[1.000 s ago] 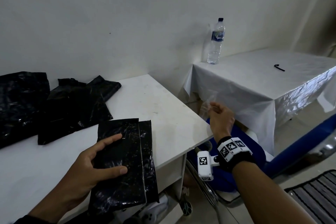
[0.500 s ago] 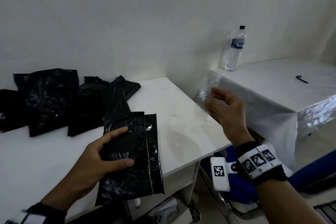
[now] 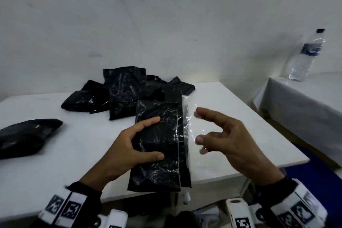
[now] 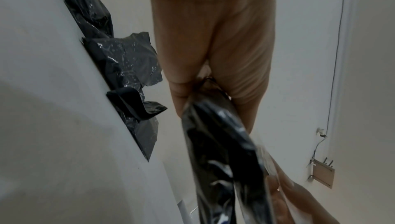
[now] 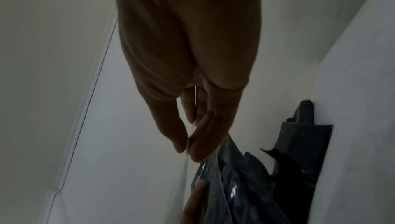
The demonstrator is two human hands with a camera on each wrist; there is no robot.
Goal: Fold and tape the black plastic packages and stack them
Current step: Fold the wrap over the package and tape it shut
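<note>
The right hand (image 3: 238, 142), off beyond the worktop (image 3: 231, 116) edge a second ago, now brings a clear strip of tape (image 3: 187, 126) to the right edge of the folded black package (image 3: 159, 146), so sealing looks imminent. Its fingers (image 5: 200, 140) pinch the strip, apparently near its edge. The left hand (image 3: 129, 146) grips the package at the worktop's near edge, thumb on top.

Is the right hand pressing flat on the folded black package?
No, the right hand pinches clear tape beside the package; the left hand grips it.
</note>
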